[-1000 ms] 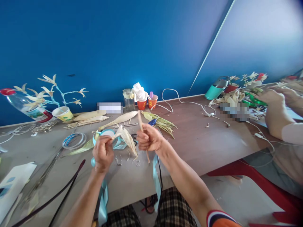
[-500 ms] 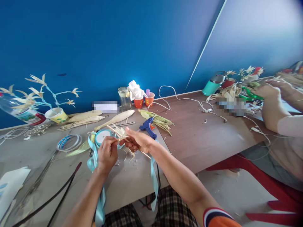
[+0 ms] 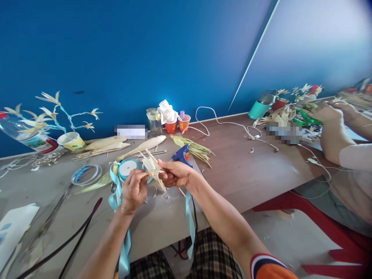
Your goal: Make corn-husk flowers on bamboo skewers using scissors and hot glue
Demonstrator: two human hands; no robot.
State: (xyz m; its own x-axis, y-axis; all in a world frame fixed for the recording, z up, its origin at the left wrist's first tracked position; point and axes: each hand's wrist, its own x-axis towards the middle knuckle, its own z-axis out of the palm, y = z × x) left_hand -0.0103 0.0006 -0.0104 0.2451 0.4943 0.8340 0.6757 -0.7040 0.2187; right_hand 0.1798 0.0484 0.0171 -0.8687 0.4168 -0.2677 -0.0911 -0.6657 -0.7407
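Observation:
Over the table's front part, both hands hold a pale corn husk piece (image 3: 152,164) between them. My left hand (image 3: 135,190) is closed, pinching the husk's lower left edge. My right hand (image 3: 175,173) is closed around the other side of the husk and a thin stick (image 3: 181,191), whose lower end sticks out beneath the palm. Part of the stick is hidden by the fingers and husk. Just behind my left hand lies a spool of light blue ribbon (image 3: 128,166), its loose ribbon (image 3: 124,252) hanging over the table edge. A blue glue gun (image 3: 181,154) rests beyond my right hand.
Dried husks (image 3: 145,147) and greenish husks (image 3: 194,149) lie at the back. Paper cups (image 3: 184,124) and a glass jar (image 3: 154,123) stand by the wall. Husk flowers (image 3: 46,120) rise at left. A co-worker's arms (image 3: 334,124) are at right. A white cable (image 3: 229,123) crosses the table.
The husk between my hands has turned and shows a broader face. The stick has tilted steeper, and my left hand has shifted slightly right.

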